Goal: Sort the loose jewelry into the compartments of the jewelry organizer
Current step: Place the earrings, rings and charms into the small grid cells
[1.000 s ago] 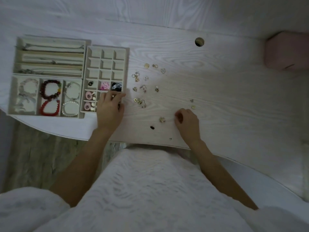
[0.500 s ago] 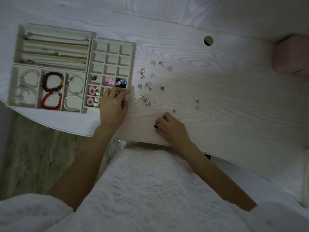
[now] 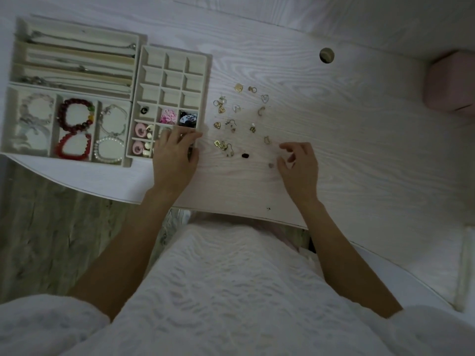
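Currently left hand (image 3: pixel 176 156) rests flat, fingers straight, on the near right corner of the grid tray (image 3: pixel 169 104) at the desk's (image 3: pixel 347 140) left end. Right hand (image 3: pixel 299 164) hovers mid-desk, fingers loosely curled, holding nothing visible. Loose earrings (image 3: pixel 237 119) lie scattered between tray and right hand; small dark piece (image 3: pixel 245 155) near the front edge.

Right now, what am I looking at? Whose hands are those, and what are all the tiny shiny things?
The picture comes from a camera worn on a person's head, looking down at a pale wooden desk. No machine here, only two bare hands. The left hand rests on the near corner of a gridded tray whose small boxes hold some pink and black pieces. Beside it, other trays hold bracelets and chains. The shiny bits are loose earrings scattered on the desk. The right hand curls its fingers beside them; whether it pinches anything is too small to tell.
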A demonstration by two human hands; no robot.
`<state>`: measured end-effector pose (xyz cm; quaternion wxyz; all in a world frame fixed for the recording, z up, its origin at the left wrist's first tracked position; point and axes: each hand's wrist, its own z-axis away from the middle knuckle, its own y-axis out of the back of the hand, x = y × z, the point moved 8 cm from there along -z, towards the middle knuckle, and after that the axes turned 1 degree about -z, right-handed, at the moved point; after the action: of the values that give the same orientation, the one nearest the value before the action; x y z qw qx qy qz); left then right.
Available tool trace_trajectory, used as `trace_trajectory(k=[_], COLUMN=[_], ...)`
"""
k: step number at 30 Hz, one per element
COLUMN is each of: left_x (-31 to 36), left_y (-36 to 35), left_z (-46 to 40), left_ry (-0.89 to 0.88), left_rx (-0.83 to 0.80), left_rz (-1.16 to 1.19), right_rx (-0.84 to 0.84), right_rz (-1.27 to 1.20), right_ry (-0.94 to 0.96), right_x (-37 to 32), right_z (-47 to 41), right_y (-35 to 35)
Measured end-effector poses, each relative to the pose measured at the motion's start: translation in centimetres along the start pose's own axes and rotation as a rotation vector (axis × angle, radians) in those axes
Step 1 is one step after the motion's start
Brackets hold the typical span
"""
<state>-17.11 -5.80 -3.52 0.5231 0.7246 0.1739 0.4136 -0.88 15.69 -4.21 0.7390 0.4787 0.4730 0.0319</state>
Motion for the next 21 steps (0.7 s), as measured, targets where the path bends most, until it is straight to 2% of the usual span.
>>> trace_trajectory(k=[4,10,15,21], left_x=[0.0,2.3,7.3,8.6], left_y=[0.0,0.3,-3.6,-5.0], left_z=[0.0,0.3,0.5,-1.2], left_ry=[-0.001,-0.087,-0.248,-0.183], left_rx=[-0.001,0.044,-0.105,-0.111], left_rz=[-0.002,-0.009,0.004,-0.055], right_rx=[-0.166,-0.113,-0.110,-0.190], right_rz=[0.035,0.027,0.034,0.075], right_ry=[-0.035,0.028,0.074,0.160], right_x=[0.8,-0.1,-0.3,-2.1], right_z=[0.7,0.0,-0.1,-0.3], right_y=[-1.9,-2.7,-2.8,-4.6])
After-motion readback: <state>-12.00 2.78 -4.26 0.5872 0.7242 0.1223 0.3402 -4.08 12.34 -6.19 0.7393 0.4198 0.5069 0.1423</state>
